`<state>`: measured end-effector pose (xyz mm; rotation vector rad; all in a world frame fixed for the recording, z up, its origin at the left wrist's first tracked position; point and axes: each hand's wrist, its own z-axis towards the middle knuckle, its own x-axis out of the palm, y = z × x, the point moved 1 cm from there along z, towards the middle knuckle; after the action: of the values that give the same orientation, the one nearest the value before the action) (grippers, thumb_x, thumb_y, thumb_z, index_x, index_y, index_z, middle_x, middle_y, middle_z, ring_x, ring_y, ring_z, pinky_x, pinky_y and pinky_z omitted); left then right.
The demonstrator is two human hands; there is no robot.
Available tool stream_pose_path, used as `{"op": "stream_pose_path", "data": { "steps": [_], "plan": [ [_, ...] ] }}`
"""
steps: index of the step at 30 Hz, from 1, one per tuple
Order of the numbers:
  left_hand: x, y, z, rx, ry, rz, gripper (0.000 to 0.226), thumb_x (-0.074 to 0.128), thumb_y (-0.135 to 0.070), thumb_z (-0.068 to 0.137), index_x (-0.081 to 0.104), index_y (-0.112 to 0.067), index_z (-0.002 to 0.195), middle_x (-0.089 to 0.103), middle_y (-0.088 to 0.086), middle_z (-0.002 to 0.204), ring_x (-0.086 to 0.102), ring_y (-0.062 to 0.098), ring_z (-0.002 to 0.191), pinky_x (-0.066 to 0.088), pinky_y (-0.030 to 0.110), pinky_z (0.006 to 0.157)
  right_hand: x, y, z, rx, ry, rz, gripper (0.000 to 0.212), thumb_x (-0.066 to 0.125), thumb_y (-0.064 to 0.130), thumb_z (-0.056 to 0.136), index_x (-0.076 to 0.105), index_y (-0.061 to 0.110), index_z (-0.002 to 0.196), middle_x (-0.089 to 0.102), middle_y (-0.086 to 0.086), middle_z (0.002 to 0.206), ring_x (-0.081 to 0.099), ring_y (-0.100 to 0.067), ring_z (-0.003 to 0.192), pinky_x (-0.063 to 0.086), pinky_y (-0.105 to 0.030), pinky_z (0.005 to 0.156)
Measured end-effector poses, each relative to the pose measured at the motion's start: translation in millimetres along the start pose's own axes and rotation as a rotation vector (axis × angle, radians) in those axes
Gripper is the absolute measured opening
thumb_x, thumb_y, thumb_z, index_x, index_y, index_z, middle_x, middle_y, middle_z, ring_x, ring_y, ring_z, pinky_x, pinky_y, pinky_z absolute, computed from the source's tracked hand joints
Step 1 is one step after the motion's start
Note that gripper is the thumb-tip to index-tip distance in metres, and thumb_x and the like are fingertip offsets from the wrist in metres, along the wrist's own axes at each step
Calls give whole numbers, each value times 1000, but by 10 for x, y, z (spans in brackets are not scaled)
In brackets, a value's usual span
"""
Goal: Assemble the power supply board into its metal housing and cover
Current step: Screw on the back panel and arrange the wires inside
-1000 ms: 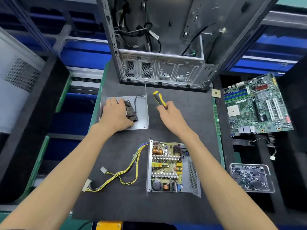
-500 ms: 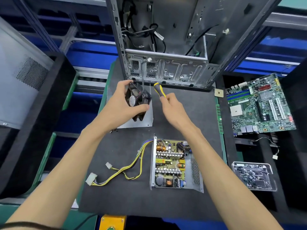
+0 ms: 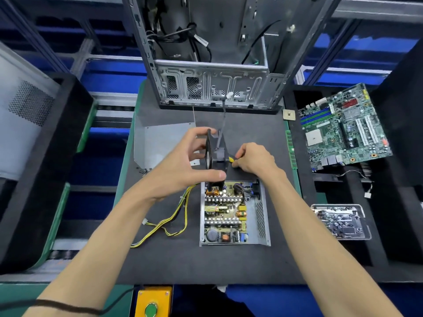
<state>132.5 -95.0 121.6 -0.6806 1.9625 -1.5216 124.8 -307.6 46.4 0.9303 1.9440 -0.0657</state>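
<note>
Fan (image 3: 216, 156) now off the cover plate (image 3: 163, 143) and carried toward centre, held edge-on above the board's twelve o'clock end; left hand (image 3: 183, 165) grips it, thumb below, fingers curled over the top; right hand (image 3: 254, 160) pinches the yellow-handled screwdriver (image 3: 231, 159) at the fan's three o'clock side. Board (image 3: 225, 213) sits in its open housing (image 3: 261, 216) at six o'clock; fan fitting looks next, cover afterwards.

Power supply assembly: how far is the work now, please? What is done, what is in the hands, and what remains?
Done: the power supply board already sits in its open metal housing. In hand: the left hand holds the black fan above the board, and the right hand grips a yellow-handled screwdriver. Left: the fan is not yet mounted, and the metal cover lies apart on the mat, not fitted.
</note>
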Motion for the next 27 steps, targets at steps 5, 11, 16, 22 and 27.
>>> {"op": "stream_pose_path", "data": {
  "steps": [5, 11, 16, 22, 27],
  "plan": [
    [90, 74, -71, 60, 15, 11, 85, 88, -29, 67, 43, -30, 139, 48, 6, 142, 46, 18, 136, 37, 44, 118, -94, -24, -121, -146, -200, 131, 10, 64, 38, 96, 65, 29, 93, 70, 5, 102, 62, -21, 106, 43, -44, 104],
    [204, 94, -130, 88, 33, -49, 83, 87, -25, 69, 44, -30, 140, 54, -13, 140, 47, 12, 138, 39, 22, 111, -299, -167, -684, -428, -221, 748, 14, 63, 32, 101, 73, 22, 99, 74, 2, 96, 67, -6, 80, 49, -16, 67],
    [363, 53, -167, 72, 48, -185, 79, 83, -12, 71, 43, -23, 138, 60, -7, 138, 57, 14, 129, 45, 24, 103, -275, -327, -1089, -570, -60, 813, 24, 59, 37, 101, 70, 28, 120, 73, 16, 112, 65, 2, 107, 51, -16, 86],
    [444, 61, -225, 16, 128, -388, 80, 72, 6, 74, 45, -22, 143, 61, -4, 139, 57, 12, 128, 48, 32, 92, -235, -522, -1207, -424, 173, 946, 28, 67, 36, 94, 72, 18, 115, 78, -4, 109, 74, -23, 99, 62, -42, 83],
    [397, 63, -209, -38, -40, -311, 68, 64, 13, 83, 53, -18, 142, 67, -3, 128, 63, 7, 114, 52, 17, 86, -264, -670, -1273, -433, 16, 1138, 21, 74, 26, 86, 61, 12, 95, 69, -7, 82, 57, -17, 60, 47, -26, 51]
  ]
}}
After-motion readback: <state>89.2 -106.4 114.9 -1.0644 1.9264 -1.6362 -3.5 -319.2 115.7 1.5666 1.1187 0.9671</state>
